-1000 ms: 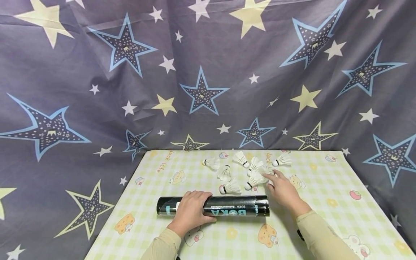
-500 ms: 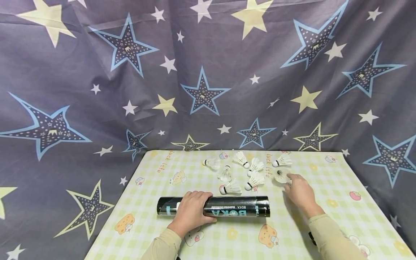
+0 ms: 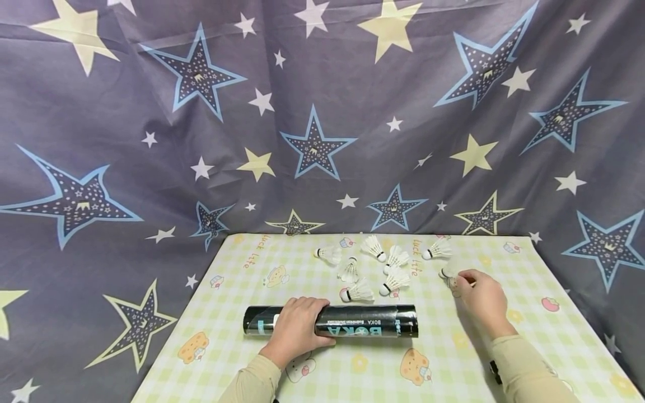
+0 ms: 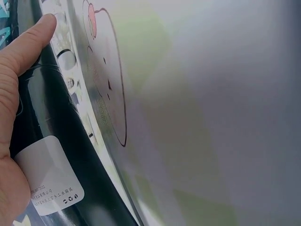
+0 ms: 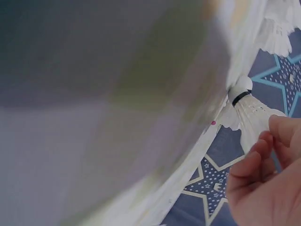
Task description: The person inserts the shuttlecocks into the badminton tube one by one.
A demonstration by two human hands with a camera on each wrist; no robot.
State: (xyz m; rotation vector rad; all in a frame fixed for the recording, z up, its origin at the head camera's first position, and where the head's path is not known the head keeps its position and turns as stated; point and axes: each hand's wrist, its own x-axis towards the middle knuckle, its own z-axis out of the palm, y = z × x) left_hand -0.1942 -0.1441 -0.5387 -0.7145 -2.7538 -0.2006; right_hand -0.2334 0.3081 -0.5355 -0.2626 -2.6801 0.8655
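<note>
Across the table lies a black shuttlecock tube (image 3: 370, 321) lettered BOKA. My left hand (image 3: 297, 327) grips it left of its middle, palm over the top. The left wrist view shows the thumb (image 4: 35, 40) along the tube's side and a white label (image 4: 51, 174) on the tube. To the right, my right hand (image 3: 485, 302) pinches a white feather shuttlecock (image 5: 254, 113) by its skirt between thumb and fingers. Its cork, ringed by a black band, points away from the hand. The fingers partly cover the skirt in the head view.
Several loose shuttlecocks lie behind the tube, among them one near its middle (image 3: 358, 290) and one at the back right (image 3: 437, 248). A green-checked cloth (image 3: 242, 369) covers the table. A grey star-print curtain (image 3: 322, 84) hangs behind and along both sides.
My right hand has drawn a shuttlecock from the right side of the group toward the right. The shuttlecock has turned, its open skirt now toward the hand. My left hand and the tube stay put.
</note>
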